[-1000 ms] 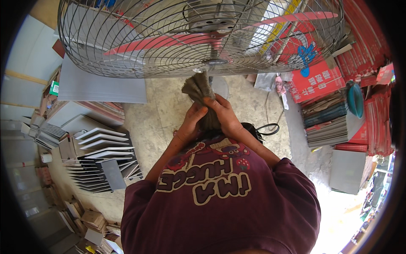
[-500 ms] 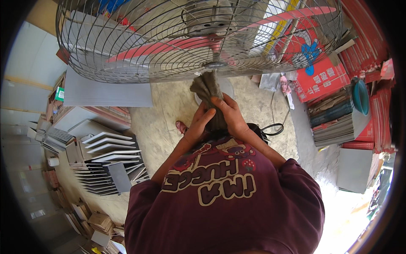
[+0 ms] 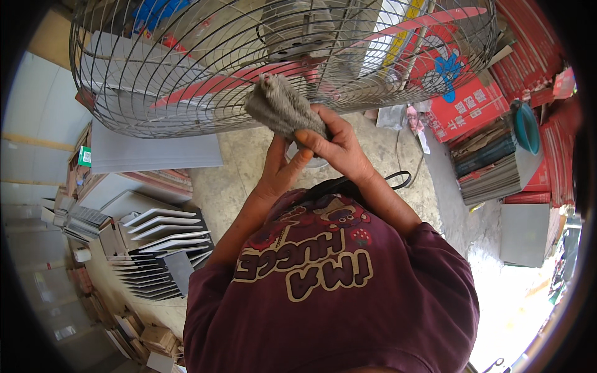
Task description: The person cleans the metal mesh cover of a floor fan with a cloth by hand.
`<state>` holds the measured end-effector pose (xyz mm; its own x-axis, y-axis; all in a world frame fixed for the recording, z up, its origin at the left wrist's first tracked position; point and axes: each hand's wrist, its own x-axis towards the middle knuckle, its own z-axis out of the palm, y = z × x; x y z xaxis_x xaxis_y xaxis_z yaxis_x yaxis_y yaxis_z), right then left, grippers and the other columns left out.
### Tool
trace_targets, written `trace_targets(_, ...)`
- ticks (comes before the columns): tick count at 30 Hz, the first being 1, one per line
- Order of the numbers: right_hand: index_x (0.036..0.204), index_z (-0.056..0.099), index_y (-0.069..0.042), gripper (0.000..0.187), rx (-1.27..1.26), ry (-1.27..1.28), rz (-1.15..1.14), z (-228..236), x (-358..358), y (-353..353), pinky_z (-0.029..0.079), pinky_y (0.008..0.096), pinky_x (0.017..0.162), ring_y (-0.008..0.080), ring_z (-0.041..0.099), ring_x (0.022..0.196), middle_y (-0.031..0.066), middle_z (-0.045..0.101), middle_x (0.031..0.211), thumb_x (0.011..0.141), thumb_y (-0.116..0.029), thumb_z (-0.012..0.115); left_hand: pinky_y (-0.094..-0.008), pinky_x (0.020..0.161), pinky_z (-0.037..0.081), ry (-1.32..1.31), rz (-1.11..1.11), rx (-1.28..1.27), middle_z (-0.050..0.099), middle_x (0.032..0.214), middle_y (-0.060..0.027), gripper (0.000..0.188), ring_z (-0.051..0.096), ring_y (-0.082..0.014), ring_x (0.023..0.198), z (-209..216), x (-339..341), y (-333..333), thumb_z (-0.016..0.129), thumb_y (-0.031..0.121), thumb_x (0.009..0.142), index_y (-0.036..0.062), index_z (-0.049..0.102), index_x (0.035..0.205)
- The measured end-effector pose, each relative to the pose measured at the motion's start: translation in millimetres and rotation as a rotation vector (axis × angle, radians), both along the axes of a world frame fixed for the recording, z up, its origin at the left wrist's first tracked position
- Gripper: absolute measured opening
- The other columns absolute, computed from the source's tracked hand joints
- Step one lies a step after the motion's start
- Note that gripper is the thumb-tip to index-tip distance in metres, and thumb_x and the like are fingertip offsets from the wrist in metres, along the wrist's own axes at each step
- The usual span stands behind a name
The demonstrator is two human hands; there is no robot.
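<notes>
A bunched grey-brown cloth (image 3: 283, 109) is held up between my two hands, in front of the wire guard of a large fan (image 3: 205, 102) with pink-red blades. My right hand (image 3: 339, 146) grips the cloth's right end, thumb on top. Below it my left hand (image 3: 281, 165) pinches the lower edge, its fingers partly hidden behind the cloth. The cloth's upper left end overlaps the guard in the picture; whether it touches the wires I cannot tell.
Grey tiles stand upright in a rack (image 3: 158, 248) at left. A large grey panel (image 3: 155, 149) lies beneath the fan's left side. Red cartons (image 3: 469, 109) and a teal basin (image 3: 527, 127) on stacked tiles stand at right. A cable (image 3: 401, 146) runs along the concrete floor.
Both hands have raised the cloth and tilted it left, and it looks fuller now. The fan appears slightly further left and tilted as my view shifted.
</notes>
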<state>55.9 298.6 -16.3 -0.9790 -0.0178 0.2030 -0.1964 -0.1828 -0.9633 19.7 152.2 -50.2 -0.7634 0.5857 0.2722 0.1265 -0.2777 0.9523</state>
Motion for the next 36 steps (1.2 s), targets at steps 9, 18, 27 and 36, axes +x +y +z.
trace_targets(9,0.110,0.054,0.000,0.028,-0.626,-0.239,-0.209,-36,-5,5,0.046,0.0252,0.076,0.0118,0.056,0.086,0.0045,0.060,0.097,0.088,-0.017,0.058,-0.0249,0.092,0.035,-0.181,-0.031,-0.060,0.047,0.119,-0.0087,0.047,0.043,-0.0139,0.109,-15,-7,38,0.052,0.025,0.093,-0.0002,0.035,0.128)
trace_targets(18,0.100,0.055,-0.001,0.025,-0.925,-0.463,-0.496,-78,5,12,0.050,0.0293,0.070,0.0175,0.059,0.078,0.0082,0.060,0.091,0.085,-0.021,0.057,-0.0224,0.076,0.041,-0.241,-0.116,-0.165,0.054,0.096,-0.0036,0.040,0.050,-0.0103,0.088,-65,-6,64,0.055,0.026,0.092,0.0017,0.041,0.121)
trace_targets(27,0.105,0.054,-0.003,0.023,-0.643,-0.298,-0.514,-61,5,1,0.045,0.0243,0.074,0.0113,0.055,0.084,0.0035,0.060,0.094,0.088,-0.018,0.057,-0.0235,0.088,0.038,-0.299,-0.072,-0.090,0.051,0.113,-0.0072,0.047,0.048,-0.0136,0.104,-44,6,53,0.054,0.022,0.092,0.0007,0.035,0.130)
trace_targets(36,0.111,0.053,0.002,0.034,-0.179,-0.155,-0.225,-61,-16,-36,0.044,0.0231,0.076,0.0090,0.052,0.086,0.0039,0.061,0.093,0.086,-0.019,0.061,-0.0279,0.098,0.032,-0.371,0.125,-0.040,0.037,0.133,-0.0106,0.050,0.038,-0.0189,0.120,-53,17,5,0.041,0.027,0.097,0.0016,0.026,0.137)
